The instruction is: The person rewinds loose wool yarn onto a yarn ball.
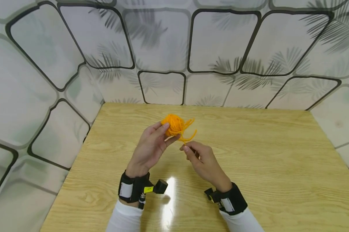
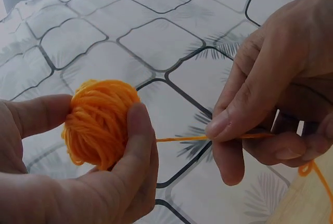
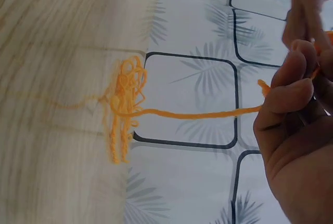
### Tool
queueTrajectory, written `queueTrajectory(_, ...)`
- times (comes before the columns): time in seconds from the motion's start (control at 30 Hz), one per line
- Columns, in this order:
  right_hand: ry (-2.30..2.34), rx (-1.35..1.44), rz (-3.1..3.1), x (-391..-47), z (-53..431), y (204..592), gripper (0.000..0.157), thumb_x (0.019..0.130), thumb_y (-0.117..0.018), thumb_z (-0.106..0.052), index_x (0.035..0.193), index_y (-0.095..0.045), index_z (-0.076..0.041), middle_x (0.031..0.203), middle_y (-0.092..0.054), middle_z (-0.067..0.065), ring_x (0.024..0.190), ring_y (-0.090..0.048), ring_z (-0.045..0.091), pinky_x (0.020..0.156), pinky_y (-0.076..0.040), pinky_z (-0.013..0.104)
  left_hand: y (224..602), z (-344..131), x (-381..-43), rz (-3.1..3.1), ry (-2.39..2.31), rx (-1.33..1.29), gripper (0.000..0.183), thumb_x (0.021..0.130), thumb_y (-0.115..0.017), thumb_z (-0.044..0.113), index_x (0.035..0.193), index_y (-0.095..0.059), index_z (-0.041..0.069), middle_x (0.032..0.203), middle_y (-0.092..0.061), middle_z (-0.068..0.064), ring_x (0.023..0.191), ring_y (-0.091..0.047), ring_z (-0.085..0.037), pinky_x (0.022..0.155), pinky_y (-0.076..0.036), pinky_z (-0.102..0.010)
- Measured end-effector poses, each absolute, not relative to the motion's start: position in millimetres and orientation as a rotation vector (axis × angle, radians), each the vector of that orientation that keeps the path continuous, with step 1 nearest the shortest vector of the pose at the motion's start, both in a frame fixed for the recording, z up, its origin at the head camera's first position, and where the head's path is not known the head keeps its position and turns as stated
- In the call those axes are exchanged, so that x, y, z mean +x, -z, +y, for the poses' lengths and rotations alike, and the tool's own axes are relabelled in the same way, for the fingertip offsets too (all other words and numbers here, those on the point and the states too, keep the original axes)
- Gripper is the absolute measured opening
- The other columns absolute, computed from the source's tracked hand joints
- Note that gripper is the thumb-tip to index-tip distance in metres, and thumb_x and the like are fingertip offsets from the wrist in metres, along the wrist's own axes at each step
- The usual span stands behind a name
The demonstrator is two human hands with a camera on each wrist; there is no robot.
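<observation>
Left hand: your left hand (image 1: 152, 146) is partly closed, its digits pressed to opposite sides of a round ball of bright orange yarn (image 2: 101, 125), so you have it by the flanks.
Right hand: your right hand (image 1: 202, 159) is drawn into a pinch, thumb against finger, on a thin orange strand of yarn (image 2: 182, 139); your other fingers bend in toward the palm.
Yarn ball: it sits in your left hand, left of your right fingertips, and shows over the far half of the table in the head view.
Strand: it runs straight from beside the ball to your right thumb, across the small gap between your hands.
Loose yarn: in the right wrist view you see a loopy tangle of orange yarn (image 3: 125, 104), with one length reaching from it to your right hand; you cannot tell there whether it hangs or lies on the table.
Table: a pale wood-grain tabletop (image 1: 264, 154) spreads beneath your hands, with a bright streak of reflected light between your forearms.
Wrists: you wear black wrist straps (image 1: 233, 199) just above the cuffs of your white sleeves (image 1: 124, 219).
Backdrop: a white wall covering (image 1: 163, 42), printed with dark rounded outlines and grey palm leaves, meets the table's far edge before you.
</observation>
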State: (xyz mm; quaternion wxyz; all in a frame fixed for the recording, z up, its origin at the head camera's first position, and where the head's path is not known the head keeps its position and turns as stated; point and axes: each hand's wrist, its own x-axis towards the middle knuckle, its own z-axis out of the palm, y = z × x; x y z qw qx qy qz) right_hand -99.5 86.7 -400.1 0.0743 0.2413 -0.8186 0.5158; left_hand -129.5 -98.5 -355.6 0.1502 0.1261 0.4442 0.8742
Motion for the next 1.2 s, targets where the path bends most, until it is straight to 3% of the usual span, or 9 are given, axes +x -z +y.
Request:
queueTrajectory(0.2, -1.404, 0.818, -2.507, -100, 87, 407, 0.016, 0.097, -0.047, -0.024, 0.099, -0.062, -0.019, 0.072, -0.049, -0.009, 0.061, -0.044, 0.007, 0.053, -0.041, 0.024, 361, -99, -133, 1.277, -2.609, 0.230, 0.038, 0.090, -0.058, 0.027, 0.112, -0.052, -0.003, 0.112, -0.050, -0.009, 0.101, -0.047, -0.021, 0.093, -0.039, -0.033)
queueTrajectory(0.37, -1.297, 0.851, -2.531, -98, 85, 406, 0.018, 0.097, -0.045, -0.027, 0.099, -0.062, -0.022, 0.072, -0.047, -0.013, 0.061, -0.044, 0.005, 0.053, -0.040, 0.022, 362, -96, -134, 1.339, -2.653, 0.201, 0.043, 0.087, -0.062, 0.022, 0.117, -0.047, -0.005, 0.116, -0.051, -0.015, 0.103, -0.051, -0.023, 0.099, -0.037, -0.039)
queueTrajectory(0.53, -1.225, 0.845, -2.536, -94, 85, 402, 0.016, 0.097, -0.047, -0.028, 0.096, -0.062, -0.024, 0.071, -0.045, -0.016, 0.059, -0.041, 0.003, 0.051, -0.038, 0.021, 365, -94, -135, 1.629, -2.640, 0.164, 0.049, 0.085, -0.065, 0.021, 0.120, -0.042, -0.003, 0.117, -0.050, -0.020, 0.104, -0.053, -0.028, 0.094, -0.041, -0.040)
queueTrajectory(0.8, -1.221, 0.843, -2.564, -86, 87, 393, 0.013, 0.096, -0.048, -0.032, 0.089, -0.059, -0.029, 0.069, -0.044, -0.017, 0.058, -0.040, 0.002, 0.050, -0.037, 0.022, 375, -92, -139, 2.173, -2.476, 0.136, 0.050, 0.085, -0.065, 0.026, 0.120, -0.039, 0.003, 0.116, -0.048, -0.013, 0.101, -0.049, -0.027, 0.085, -0.046, -0.034)
queueTrajectory(1.2, -1.313, 0.881, -2.475, -71, 103, 355, 0.009, 0.093, -0.054, -0.019, 0.094, -0.060, -0.026, 0.072, -0.049, -0.015, 0.066, -0.045, 0.006, 0.062, -0.036, 0.028, 364, -96, -137, 2.384, -2.224, 0.300, 0.045, 0.088, -0.060, 0.014, 0.127, -0.044, 0.002, 0.119, -0.044, -0.016, 0.094, -0.053, -0.031, 0.076, -0.050, -0.034)
